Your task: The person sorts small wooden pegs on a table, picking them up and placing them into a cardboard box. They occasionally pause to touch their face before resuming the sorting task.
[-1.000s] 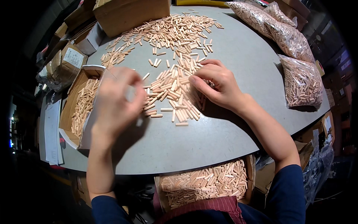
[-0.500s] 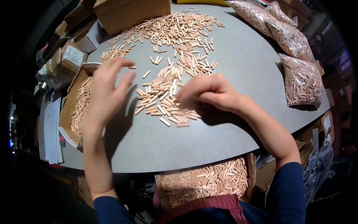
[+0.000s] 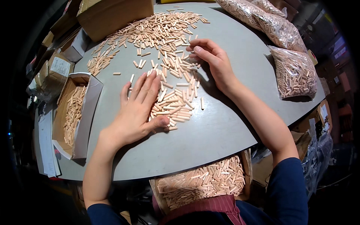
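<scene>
Short pale wooden dowels [image 3: 173, 106] lie spread in a loose pile on the grey table [image 3: 180, 150]. My left hand [image 3: 140, 101] rests at the pile's left edge, fingers stretched out and thumb apart, covering some dowels. My right hand [image 3: 215, 62] is farther off, on the right side of the strewn dowels. Its fingers are curved and apart from the thumb, beside a few dowels; I see nothing held in it. Beyond both hands a larger heap of dowels [image 3: 150, 32] reaches toward the back.
An open cardboard box [image 3: 95, 93] with dowels stands at the left, papers [image 3: 47, 138] beside it. A bigger carton [image 3: 112, 18] is at the back. Clear bags of dowels [image 3: 294, 73] line the right edge. Below the table's front edge sits a dowel-filled box [image 3: 247, 172].
My left hand has come down from above the table's left side onto the pile's left edge. My right hand has moved away from the pile toward the back and opened its curled fingers.
</scene>
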### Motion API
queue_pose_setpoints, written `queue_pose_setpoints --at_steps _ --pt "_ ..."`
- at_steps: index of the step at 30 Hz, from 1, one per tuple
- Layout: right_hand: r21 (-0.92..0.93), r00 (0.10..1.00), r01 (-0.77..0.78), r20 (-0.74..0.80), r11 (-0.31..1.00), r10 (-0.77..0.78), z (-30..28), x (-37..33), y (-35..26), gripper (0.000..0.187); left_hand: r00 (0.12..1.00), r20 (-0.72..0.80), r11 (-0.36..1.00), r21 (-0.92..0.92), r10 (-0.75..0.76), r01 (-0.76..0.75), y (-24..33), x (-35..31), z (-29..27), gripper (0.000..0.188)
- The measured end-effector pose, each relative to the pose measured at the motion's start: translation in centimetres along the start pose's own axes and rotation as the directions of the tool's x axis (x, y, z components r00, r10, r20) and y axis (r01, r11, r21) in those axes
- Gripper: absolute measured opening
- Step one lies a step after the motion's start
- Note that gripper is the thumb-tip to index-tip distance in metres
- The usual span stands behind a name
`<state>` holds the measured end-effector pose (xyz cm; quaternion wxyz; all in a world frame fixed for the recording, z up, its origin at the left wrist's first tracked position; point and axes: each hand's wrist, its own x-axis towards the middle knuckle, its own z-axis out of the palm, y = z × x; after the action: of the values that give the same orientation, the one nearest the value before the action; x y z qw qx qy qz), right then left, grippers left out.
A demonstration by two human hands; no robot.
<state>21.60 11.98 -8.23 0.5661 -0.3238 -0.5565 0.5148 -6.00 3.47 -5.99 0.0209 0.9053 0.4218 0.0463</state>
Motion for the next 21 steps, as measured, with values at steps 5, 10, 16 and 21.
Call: queue_pose_setpoints --at_steps 5,10,16,21 --pt "-0.052 0.999 0.04 0.03 0.998 -0.039 0.0 -0.2 0.2 0.034 0.995 -0.004 0.995 -0.01 0.096 -0.096 2.0 -0.1 -0.5 0.105" --pt "-0.371 0.94 0.304 0.266 0.878 -0.213 1.3 -1.7 -0.8 0.049 0.997 -0.024 0.997 -0.017 0.073 -0.073 2.1 -0.1 0.0 0.092" --pt "-0.39 0.693 0.647 0.66 0.655 -0.291 2.8 -2.8 -2.1 0.071 0.995 -0.103 0.998 0.061 -0.002 0.008 0.4 -0.2 1.1 0.063" --pt "-0.437 0.658 0.734 0.646 0.52 -0.387 2.7 -2.7 -0.8 0.072 0.984 -0.164 0.998 0.012 -0.064 0.067 -0.2 0.1 1.3 0.063"
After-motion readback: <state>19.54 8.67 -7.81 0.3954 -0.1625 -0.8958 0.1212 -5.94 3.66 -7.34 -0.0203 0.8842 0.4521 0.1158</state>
